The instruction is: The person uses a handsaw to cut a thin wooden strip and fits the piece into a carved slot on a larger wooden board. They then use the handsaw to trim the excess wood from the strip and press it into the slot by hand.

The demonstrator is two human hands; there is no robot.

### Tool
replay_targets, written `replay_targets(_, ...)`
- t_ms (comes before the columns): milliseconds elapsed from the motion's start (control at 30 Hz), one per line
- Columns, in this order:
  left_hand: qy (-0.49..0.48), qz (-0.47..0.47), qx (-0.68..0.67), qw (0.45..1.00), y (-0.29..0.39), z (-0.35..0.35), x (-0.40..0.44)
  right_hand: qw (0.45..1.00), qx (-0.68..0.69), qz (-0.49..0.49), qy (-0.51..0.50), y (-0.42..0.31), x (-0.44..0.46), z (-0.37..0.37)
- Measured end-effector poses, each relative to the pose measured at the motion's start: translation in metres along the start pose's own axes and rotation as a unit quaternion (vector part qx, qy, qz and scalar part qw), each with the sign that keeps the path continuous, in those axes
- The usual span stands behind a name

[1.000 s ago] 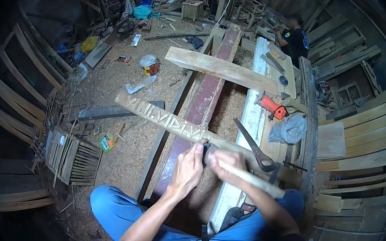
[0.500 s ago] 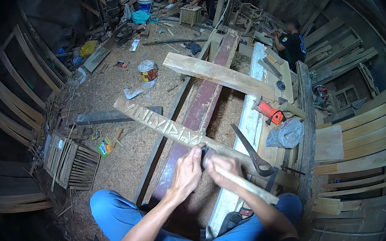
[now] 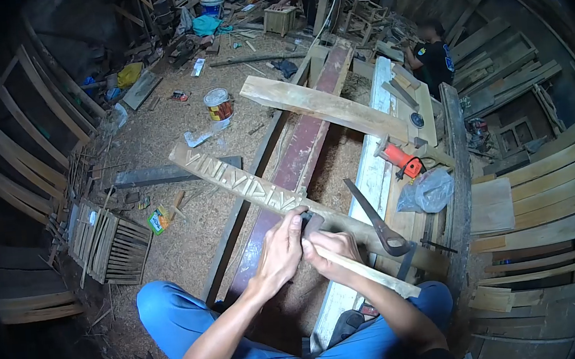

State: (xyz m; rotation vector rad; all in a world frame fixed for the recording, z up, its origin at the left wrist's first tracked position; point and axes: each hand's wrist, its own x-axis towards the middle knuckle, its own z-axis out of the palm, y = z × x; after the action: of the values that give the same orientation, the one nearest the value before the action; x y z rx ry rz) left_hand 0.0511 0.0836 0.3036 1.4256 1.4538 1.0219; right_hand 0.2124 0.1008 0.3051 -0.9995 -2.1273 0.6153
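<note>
A long pale board [image 3: 232, 183] with raised carved letters lies slantwise across the beams. My left hand [image 3: 281, 246] is closed at the board's near edge, just past the last letters, around a small dark tool that its fingers mostly hide. Right beside it, my right hand [image 3: 331, 250] grips a hammer by its pale wooden handle [image 3: 373, 274], close to the dark head [image 3: 312, 224]. The hammer head is next to my left fingers; whether it touches the tool cannot be made out. A handsaw [image 3: 376, 221] rests across the board to the right.
A red power tool [image 3: 400, 158] and a plastic bag [image 3: 428, 191] lie at the right on the bench. A thick plank [image 3: 322, 105] crosses the beams ahead. A paint can [image 3: 219, 104] stands on the floor. Two other people sit farther back.
The hammer in my right hand has shifted slightly and looks less blurred. My left hand keeps its place at the board. The view has moved a little.
</note>
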Motion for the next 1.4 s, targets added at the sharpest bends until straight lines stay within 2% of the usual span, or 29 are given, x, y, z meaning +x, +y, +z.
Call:
replay_targets(67, 0.006, 0.007, 0.007, 1.0, 0.002, 0.003, 0.001, 0.999, 0.034, 0.024, -0.022, 0.008, -0.001, 0.0)
replay_targets(233, 0.004, -0.016, -0.011, 1.0, 0.011, 0.0, 0.002, 0.995, 0.092, 0.039, 0.015, 0.002, 0.002, -0.006)
replay_targets(367, 0.001, -0.016, -0.032, 0.999, 0.006, 0.003, -0.001, 0.998, 0.025, 0.035, 0.041, 0.014, 0.006, -0.008)
replay_targets(467, -0.002, 0.0, -0.022, 1.0, 0.002, -0.001, 0.001, 1.0, 0.006, -0.005, 0.008, 0.006, 0.002, -0.005)
replay_targets(567, 0.004, -0.029, 0.006, 1.0, 0.013, -0.004, -0.003, 0.996, 0.025, 0.055, 0.06, 0.029, 0.005, -0.008)
replay_targets(600, 0.005, -0.027, 0.005, 1.0, 0.012, -0.003, -0.002, 0.995, 0.033, 0.08, 0.043, 0.022, 0.011, -0.018)
replay_targets(667, 0.012, -0.005, -0.012, 1.0, 0.007, -0.001, -0.001, 0.997, 0.064, -0.013, 0.038, 0.011, 0.002, -0.006)
replay_targets(733, 0.009, -0.005, -0.015, 1.0, 0.006, -0.001, 0.0, 0.999, 0.017, -0.01, 0.034, 0.012, -0.004, 0.003)
replay_targets(800, 0.002, -0.012, -0.019, 1.0, 0.007, 0.0, -0.004, 0.99, 0.051, 0.122, 0.052, 0.023, -0.003, -0.008)
replay_targets(867, 0.002, -0.031, -0.006, 1.0, 0.016, -0.001, -0.001, 0.994, 0.044, 0.084, 0.051, 0.02, 0.003, -0.016)
replay_targets(933, 0.006, 0.005, -0.013, 1.0, 0.008, 0.001, 0.002, 0.999, -0.017, -0.025, 0.017, 0.01, -0.002, -0.003)
replay_targets(1067, 0.0, -0.025, -0.016, 1.0, 0.016, 0.0, -0.001, 0.993, 0.016, 0.108, 0.051, 0.029, 0.006, -0.02)
replay_targets(1100, 0.004, -0.021, -0.015, 1.0, 0.018, -0.001, -0.002, 0.995, 0.006, 0.058, 0.085, 0.033, 0.008, -0.017)
replay_targets(1133, 0.011, -0.019, -0.014, 1.0, 0.019, -0.003, -0.001, 0.995, 0.006, 0.053, 0.086, 0.033, 0.009, -0.016)
replay_targets(1233, 0.035, -0.042, -0.024, 0.998, 0.01, -0.007, 0.003, 0.977, 0.152, 0.125, 0.082, 0.019, 0.007, -0.019)
replay_targets(1267, 0.052, -0.046, -0.027, 0.997, 0.01, -0.009, 0.006, 0.972, 0.188, 0.11, 0.088, 0.029, 0.006, -0.019)
replay_targets(1333, 0.052, -0.047, -0.044, 0.997, 0.012, -0.011, 0.006, 0.923, 0.321, 0.204, 0.056, 0.021, 0.01, -0.031)
replay_targets(1400, 0.058, -0.014, -0.06, 0.996, 0.009, -0.013, 0.006, 0.907, 0.362, 0.211, 0.049, 0.018, 0.011, -0.031)
